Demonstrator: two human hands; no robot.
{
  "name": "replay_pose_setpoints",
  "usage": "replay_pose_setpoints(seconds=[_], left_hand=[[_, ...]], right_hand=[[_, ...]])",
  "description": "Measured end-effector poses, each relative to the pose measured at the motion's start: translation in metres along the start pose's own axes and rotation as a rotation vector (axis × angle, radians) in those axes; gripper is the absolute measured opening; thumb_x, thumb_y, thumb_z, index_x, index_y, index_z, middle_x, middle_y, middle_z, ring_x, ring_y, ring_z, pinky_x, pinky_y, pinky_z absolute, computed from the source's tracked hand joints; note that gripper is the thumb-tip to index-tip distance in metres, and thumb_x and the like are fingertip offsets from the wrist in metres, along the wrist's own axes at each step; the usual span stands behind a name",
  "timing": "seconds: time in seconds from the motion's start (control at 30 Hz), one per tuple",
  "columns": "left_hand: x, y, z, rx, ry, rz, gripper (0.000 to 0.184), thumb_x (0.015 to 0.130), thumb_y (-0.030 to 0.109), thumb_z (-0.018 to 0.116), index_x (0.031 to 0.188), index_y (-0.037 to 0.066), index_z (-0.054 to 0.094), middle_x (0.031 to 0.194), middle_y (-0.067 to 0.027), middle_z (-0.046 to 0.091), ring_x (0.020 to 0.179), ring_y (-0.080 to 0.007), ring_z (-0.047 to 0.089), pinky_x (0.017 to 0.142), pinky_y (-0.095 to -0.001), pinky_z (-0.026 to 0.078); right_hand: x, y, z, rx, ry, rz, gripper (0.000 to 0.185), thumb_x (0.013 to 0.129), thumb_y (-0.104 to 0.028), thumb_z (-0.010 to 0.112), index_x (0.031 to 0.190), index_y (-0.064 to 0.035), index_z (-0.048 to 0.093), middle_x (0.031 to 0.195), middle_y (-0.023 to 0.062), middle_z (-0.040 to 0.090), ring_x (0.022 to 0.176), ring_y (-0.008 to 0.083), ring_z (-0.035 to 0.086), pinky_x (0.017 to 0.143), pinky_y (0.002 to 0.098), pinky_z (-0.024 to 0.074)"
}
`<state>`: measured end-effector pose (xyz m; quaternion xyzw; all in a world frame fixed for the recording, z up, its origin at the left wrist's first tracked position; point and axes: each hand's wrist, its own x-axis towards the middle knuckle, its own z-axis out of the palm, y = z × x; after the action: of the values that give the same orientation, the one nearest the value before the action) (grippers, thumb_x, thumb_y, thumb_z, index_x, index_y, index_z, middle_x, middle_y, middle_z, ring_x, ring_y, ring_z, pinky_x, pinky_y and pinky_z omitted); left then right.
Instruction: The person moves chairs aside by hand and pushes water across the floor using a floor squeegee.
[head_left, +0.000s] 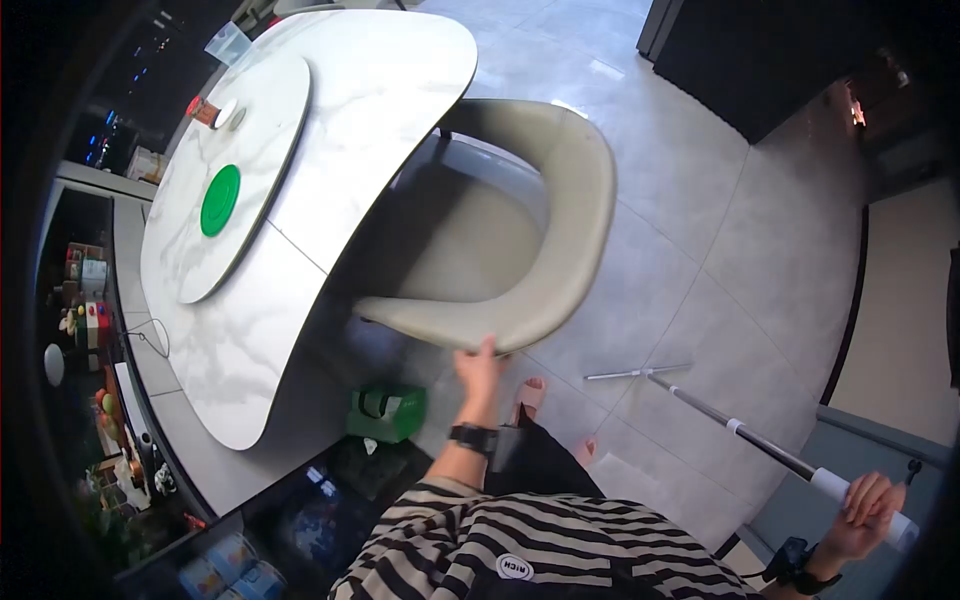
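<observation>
My left hand is closed on the outer edge of a beige padded armchair, its thumb up on the rim. The chair stands with its seat partly under the table. Over at the lower right, my right hand is wrapped round the thick white grip of a flat mop. The mop's silver pole slants away toward the chair, and its thin, narrow head lies on the floor near my feet. I cannot make out a cloth on it.
A white marbled table fills the left, with a turntable bearing a green round mat and a red-lidded jar. A green bag sits on the floor under the table's edge. A dark cabinet stands far right.
</observation>
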<state>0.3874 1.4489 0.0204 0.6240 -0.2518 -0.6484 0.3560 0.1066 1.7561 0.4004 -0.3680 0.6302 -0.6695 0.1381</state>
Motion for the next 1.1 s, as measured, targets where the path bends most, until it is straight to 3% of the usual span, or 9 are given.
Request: replay_pose_setpoints(seconds=[0.17,0.27,0.37,0.47,0.8,0.93,1.03,1.07,1.1], left_hand=[[-0.017,-0.024,0.087,0.000,-0.344,-0.046,0.085,0.083,0.031,0.064,0.139,0.003,0.007,0.144,-0.0199,0.016,0.127,-0.0323,0.030,0.081,-0.0489,0.050],[0.031,0.018,0.071,-0.129,-0.018,-0.286,0.099,0.078,0.046,0.066,0.140,0.003,0.001,0.145,-0.0207,0.010,0.131,-0.0360,0.021,0.087,-0.0539,0.045],[0.091,0.031,0.074,-0.309,-0.399,-0.319,0.105,0.074,0.053,0.066,0.139,0.002,0.002,0.143,-0.0214,0.014,0.129,-0.0405,0.023,0.091,-0.0569,0.042],[0.097,0.043,0.120,-0.496,-0.339,-0.535,0.084,0.079,0.051,0.062,0.137,0.006,0.020,0.140,-0.0175,0.023,0.129,-0.0350,0.026,0.098,-0.0520,0.037],[0.121,0.019,0.162,-0.371,-0.016,-0.539,0.058,0.084,0.025,0.060,0.129,0.004,0.030,0.129,-0.0195,0.039,0.120,-0.0366,0.040,0.094,-0.0580,0.039],[0.195,0.040,0.148,-0.225,0.052,-0.368,0.048,0.086,0.026,0.054,0.125,0.004,0.036,0.124,-0.0198,0.041,0.109,-0.0363,0.048,0.084,-0.0556,0.047],[0.201,0.083,0.158,-0.213,0.208,0.128,0.083,0.079,0.009,0.064,0.138,0.012,0.005,0.123,-0.0190,0.041,0.107,-0.0297,0.051,0.075,-0.0461,0.052],[0.206,0.084,0.164,-0.224,0.130,0.363,0.100,0.078,0.013,0.065,0.140,0.012,-0.014,0.139,-0.0215,0.027,0.122,-0.0317,0.040,0.094,-0.0520,0.040],[0.196,0.089,0.185,0.149,0.167,0.645,0.097,0.077,0.016,0.067,0.141,0.010,-0.006,0.140,-0.0215,0.025,0.127,-0.0314,0.033,0.100,-0.0531,0.031]], right_hand=[[-0.003,-0.002,0.004,0.014,0.052,-0.002,0.027,0.092,-0.027,0.046,0.073,-0.0119,0.033,0.053,-0.0011,0.034,0.048,0.0067,0.032,0.049,0.0193,0.0323],[-0.008,0.000,-0.007,0.021,0.104,-0.028,0.028,0.092,-0.026,0.045,0.072,-0.0119,0.033,0.053,-0.0008,0.034,0.047,0.0068,0.032,0.049,0.0194,0.0322],[-0.009,0.002,-0.008,-0.011,0.155,-0.052,0.027,0.093,-0.025,0.044,0.072,-0.0118,0.033,0.053,-0.0005,0.035,0.047,0.0070,0.032,0.049,0.0194,0.0320],[-0.003,0.003,-0.002,-0.007,0.158,-0.066,0.028,0.093,-0.026,0.044,0.071,-0.0119,0.033,0.053,-0.0002,0.035,0.047,0.0071,0.032,0.049,0.0195,0.0318],[0.001,-0.003,0.012,-0.070,0.312,-0.086,0.025,0.089,-0.022,0.048,0.068,-0.0120,0.039,0.050,0.0013,0.036,0.044,0.0116,0.033,0.042,0.0236,0.0287],[0.002,-0.004,0.000,-0.067,0.335,-0.055,0.024,0.089,-0.022,0.048,0.069,-0.0123,0.039,0.050,0.0004,0.037,0.044,0.0112,0.033,0.042,0.0227,0.0287],[0.005,0.001,-0.024,0.000,0.300,-0.084,0.021,0.088,-0.019,0.047,0.070,-0.0123,0.040,0.050,0.0009,0.038,0.044,0.0107,0.033,0.042,0.0225,0.0289],[0.003,0.001,-0.030,0.011,0.303,-0.081,0.021,0.088,-0.018,0.047,0.070,-0.0123,0.041,0.050,0.0009,0.038,0.044,0.0106,0.033,0.042,0.0225,0.0289],[0.008,0.005,-0.036,0.033,0.286,-0.095,0.020,0.088,-0.019,0.048,0.070,-0.0124,0.042,0.050,0.0010,0.038,0.044,0.0106,0.033,0.042,0.0226,0.0292]])
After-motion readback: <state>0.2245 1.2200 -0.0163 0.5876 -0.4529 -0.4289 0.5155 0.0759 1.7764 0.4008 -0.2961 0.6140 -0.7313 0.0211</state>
